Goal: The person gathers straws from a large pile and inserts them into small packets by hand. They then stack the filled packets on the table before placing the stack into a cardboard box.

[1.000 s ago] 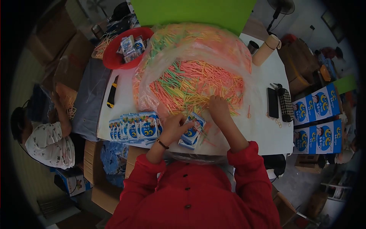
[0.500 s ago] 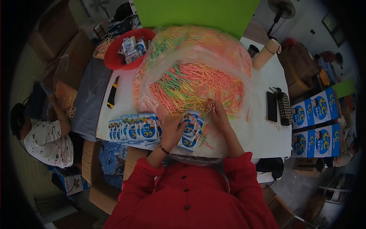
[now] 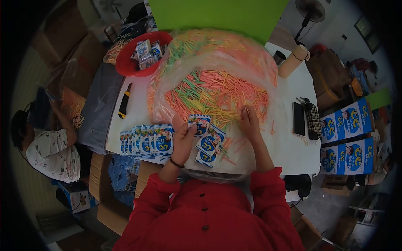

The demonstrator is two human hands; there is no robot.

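Observation:
My left hand [image 3: 183,143], wearing a dark bracelet, is closed on the edge of a small blue-and-white packet [image 3: 199,124]. Just right of it, a few more such packets [image 3: 212,141] lie overlapping on the plastic. At the front of a big clear plastic bag [image 3: 161,94] is my right hand [image 3: 251,124], its fingers pinched together; what they hold, if anything, is too small to make out. Thin pink, yellow and green sticks [image 3: 217,90] fill the bag. A few loose sticks [image 3: 227,154] rest beside the packets.
A row of packets [image 3: 146,140] lines the table's left front. Behind it are a yellow-black cutter knife [image 3: 124,101] and a red basin [image 3: 121,62]. A phone [image 3: 298,118], patterned pouch [image 3: 312,121] and beige bottle [image 3: 293,62] stand right. Another person [image 3: 54,154] sits at left.
My left hand has moved slightly left and now has a packet showing at its fingertips. My right hand has shifted right and a little up, over the sticks.

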